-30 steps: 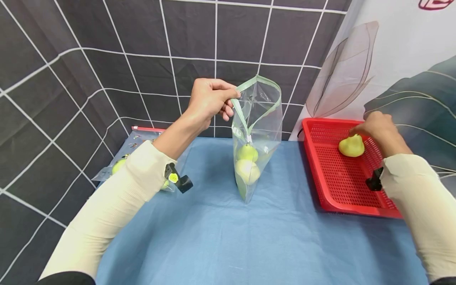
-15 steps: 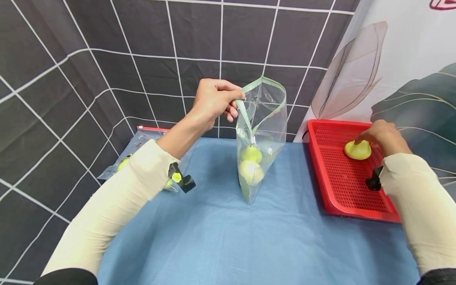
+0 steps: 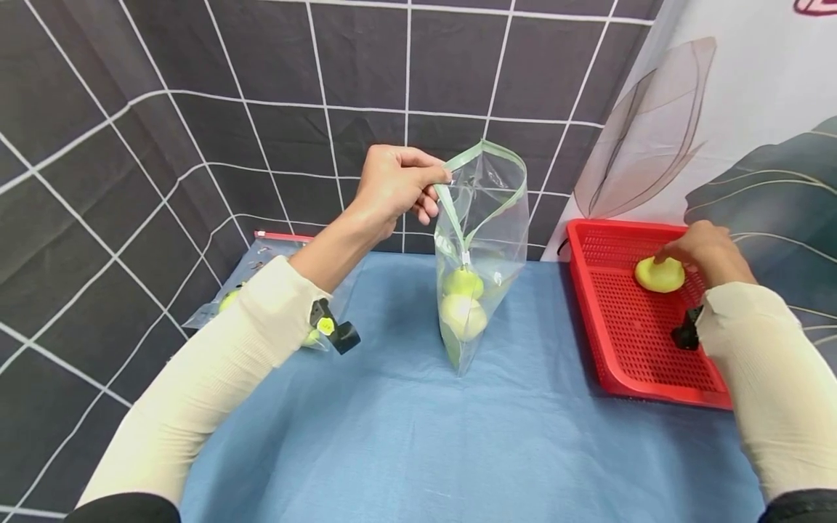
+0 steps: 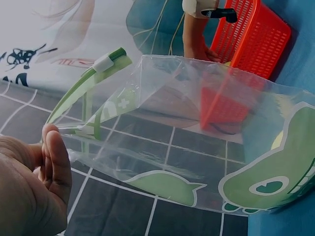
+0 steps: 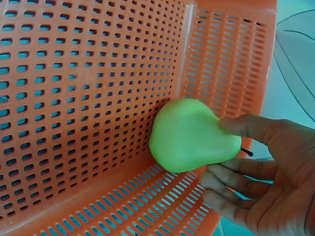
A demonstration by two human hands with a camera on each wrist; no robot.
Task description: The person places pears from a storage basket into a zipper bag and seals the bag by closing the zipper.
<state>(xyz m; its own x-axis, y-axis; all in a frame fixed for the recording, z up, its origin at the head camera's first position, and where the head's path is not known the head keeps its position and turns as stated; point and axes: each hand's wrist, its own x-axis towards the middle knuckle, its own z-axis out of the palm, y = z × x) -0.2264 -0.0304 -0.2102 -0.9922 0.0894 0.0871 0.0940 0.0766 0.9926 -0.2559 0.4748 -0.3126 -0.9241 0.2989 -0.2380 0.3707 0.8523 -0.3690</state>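
My left hand (image 3: 402, 185) pinches the green-edged rim of a clear zip bag (image 3: 490, 218) and holds it upright with its mouth open. Through the plastic show a green fruit (image 3: 463, 283) and a paler round one (image 3: 463, 317) below it. A green cartoon print (image 4: 275, 172) covers part of the bag in the left wrist view. Inside the red basket, my right hand (image 3: 709, 250) grips a yellow-green pear (image 5: 189, 137) near its stem end, thumb on one side and fingers on the other. The pear lies against the basket's wall.
The red perforated basket (image 3: 611, 367) stands at the right on the blue cloth (image 3: 425, 443). At the left, partly behind my left forearm, lies another clear bag (image 3: 261, 254) with a red zip and green fruit inside. A dark tiled backdrop (image 3: 353, 73) rises behind.
My right hand has come down onto the pear in the basket, and the pear has turned in its fingers. The left hand keeps hold of the bag's rim; the view has shifted slightly.
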